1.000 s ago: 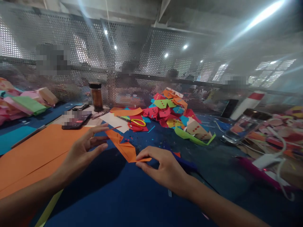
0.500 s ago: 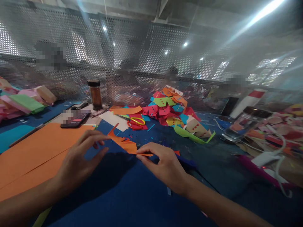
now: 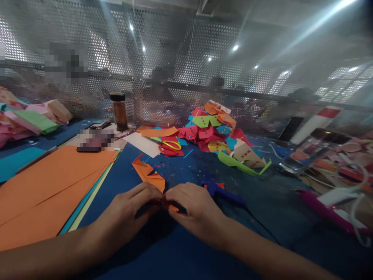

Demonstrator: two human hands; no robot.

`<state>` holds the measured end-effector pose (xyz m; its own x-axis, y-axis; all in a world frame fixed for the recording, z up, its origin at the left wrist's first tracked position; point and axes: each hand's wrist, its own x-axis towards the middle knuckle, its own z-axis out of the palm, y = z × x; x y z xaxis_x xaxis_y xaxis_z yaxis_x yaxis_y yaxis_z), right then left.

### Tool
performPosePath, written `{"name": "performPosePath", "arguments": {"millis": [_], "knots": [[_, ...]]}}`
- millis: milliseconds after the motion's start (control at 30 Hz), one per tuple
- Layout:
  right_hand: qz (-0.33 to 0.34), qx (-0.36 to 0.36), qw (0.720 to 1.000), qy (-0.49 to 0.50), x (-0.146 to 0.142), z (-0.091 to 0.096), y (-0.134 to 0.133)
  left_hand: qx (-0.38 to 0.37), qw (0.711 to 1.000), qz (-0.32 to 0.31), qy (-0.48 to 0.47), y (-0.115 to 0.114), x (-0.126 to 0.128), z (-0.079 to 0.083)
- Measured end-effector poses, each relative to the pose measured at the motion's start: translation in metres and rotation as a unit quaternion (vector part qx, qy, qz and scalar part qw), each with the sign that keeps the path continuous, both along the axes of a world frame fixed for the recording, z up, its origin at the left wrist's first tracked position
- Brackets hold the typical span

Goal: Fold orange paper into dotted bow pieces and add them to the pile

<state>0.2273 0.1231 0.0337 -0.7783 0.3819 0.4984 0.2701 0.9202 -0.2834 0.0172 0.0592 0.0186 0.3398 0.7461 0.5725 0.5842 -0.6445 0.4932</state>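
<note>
A folded orange paper strip [image 3: 147,174] lies on the blue table [image 3: 163,252], its near end between my two hands. My left hand [image 3: 128,212] and my right hand [image 3: 194,208] meet at the middle, fingertips pinched together on that near end. Most of the pinched part is hidden under my fingers.
Large orange sheets [image 3: 49,186] lie at the left, a blurred phone [image 3: 93,140] and a brown jar [image 3: 119,111] behind them. Red-and-yellow scissors [image 3: 170,147] and a pile of coloured folded papers [image 3: 214,128] sit further back. A glass jar [image 3: 313,149] and cables lie at the right. A perforated screen closes the back.
My left hand came right and toward me to meet the right hand. Both now pinch the strip's near end, which has been pulled closer.
</note>
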Motion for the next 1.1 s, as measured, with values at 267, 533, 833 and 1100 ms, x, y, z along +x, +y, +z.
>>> {"name": "performPosePath", "arguments": {"millis": [267,533,833,1100], "knots": [[0.01,-0.02,0.993,-0.117,0.002,0.005,-0.005,-0.001,0.999,-0.009,0.045,0.002,-0.003,-0.003],[0.009,-0.074,0.984,-0.162,0.008,0.018,-0.011,0.004,0.996,-0.024,0.087,0.003,-0.002,0.002],[0.019,-0.074,0.981,-0.176,0.01,0.021,-0.011,-0.019,0.991,-0.072,0.109,0.004,-0.004,-0.006],[0.021,-0.099,0.977,-0.189,0.011,0.028,-0.011,-0.005,0.987,-0.082,0.141,0.003,-0.003,-0.002]]}}
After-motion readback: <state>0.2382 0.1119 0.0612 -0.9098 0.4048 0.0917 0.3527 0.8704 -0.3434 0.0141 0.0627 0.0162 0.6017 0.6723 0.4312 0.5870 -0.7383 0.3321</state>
